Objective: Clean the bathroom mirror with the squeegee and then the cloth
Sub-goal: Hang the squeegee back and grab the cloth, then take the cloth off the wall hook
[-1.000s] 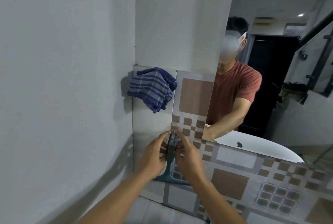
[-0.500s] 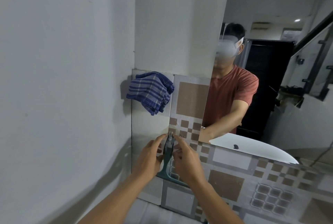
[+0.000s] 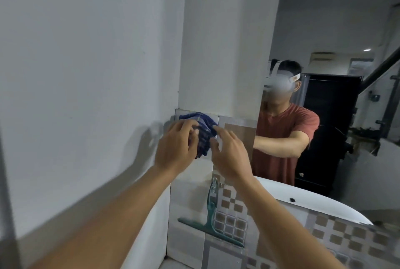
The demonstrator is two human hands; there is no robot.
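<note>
one soft cloth [image 3: 204, 136], blue with pale checked stripes, hangs bunched in loose folds high on the tiled wall [image 3: 190, 247], just left of the mirror [image 3: 337, 30]. the left hand [image 3: 174, 149] has its fingers curled into the cloth's left side, gripping the fabric. the right hand [image 3: 230, 156] is spread and relaxed, its index fingertip touching the cloth's right edge; motion blur hides whether more of it makes contact. one squeegee [image 3: 211, 208], teal plastic with a slim handle and a long straight blade, hangs upright on the glossy tiles below the cloth, handle up and blade lowest, with neither hand on it. the tiles are smooth, grey and brown, patterned with squares large and small. the single mirror is a flat, frameless pane. the wall [image 3: 86, 52] to the left is plain, matte and white. two bare forearms reach up from the lower edge.
</note>
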